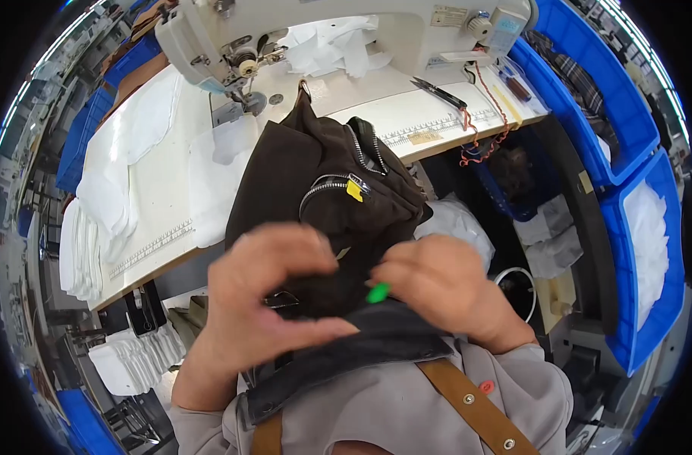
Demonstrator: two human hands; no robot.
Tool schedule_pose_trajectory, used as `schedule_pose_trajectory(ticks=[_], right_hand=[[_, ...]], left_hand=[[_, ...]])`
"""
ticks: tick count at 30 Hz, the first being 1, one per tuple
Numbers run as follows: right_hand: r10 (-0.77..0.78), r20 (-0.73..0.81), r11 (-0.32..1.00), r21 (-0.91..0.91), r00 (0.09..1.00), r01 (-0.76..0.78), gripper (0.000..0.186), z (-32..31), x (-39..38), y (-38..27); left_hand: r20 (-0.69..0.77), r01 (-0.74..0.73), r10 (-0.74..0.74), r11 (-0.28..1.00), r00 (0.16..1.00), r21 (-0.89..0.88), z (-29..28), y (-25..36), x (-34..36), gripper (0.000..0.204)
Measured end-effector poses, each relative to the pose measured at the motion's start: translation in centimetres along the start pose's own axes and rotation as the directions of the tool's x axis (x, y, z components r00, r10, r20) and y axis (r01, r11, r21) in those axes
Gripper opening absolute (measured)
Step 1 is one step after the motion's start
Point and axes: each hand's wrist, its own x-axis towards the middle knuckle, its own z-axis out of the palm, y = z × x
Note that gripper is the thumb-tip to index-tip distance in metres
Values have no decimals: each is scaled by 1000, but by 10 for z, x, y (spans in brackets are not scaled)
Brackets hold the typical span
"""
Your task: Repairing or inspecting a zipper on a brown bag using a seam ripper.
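A dark brown garment point(281, 163) with metal-toothed zippers point(327, 184) lies over the table's front edge and hangs toward my lap. A small yellow tag point(354, 189) sits at one zipper's end. My left hand point(258, 296) is open in front of the garment, thumb and fingers curved apart with nothing between them. Closed at the fingertips, my right hand point(440, 284) pinches a small bright green piece point(378, 293), too blurred to name. The two hands are apart, above my dark apron point(353, 341).
A white sewing machine point(403, 30) stands at the back. Black-handled thread snips point(440, 92) on a red cord lie right of the garment. White fabric pieces point(145, 114) are stacked left. Blue bins point(634, 250) line the right; a white plastic bag point(459, 231) sits below the table edge.
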Motion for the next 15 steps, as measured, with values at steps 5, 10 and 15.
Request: schedule_pose_trajectory(ticks=[5, 10, 15], right_hand=[[484, -308, 759, 614, 819, -218, 9, -14, -22, 24], [560, -330, 585, 807, 760, -81, 9, 3, -29, 47], [540, -362, 567, 824, 760, -10, 11, 11, -28, 57]], left_hand=[[-133, 303, -371, 880, 919, -366, 31, -21, 20, 57], [-32, 359, -412, 827, 911, -432, 55, -39, 39, 47], [53, 418, -440, 800, 897, -431, 62, -34, 45, 37]])
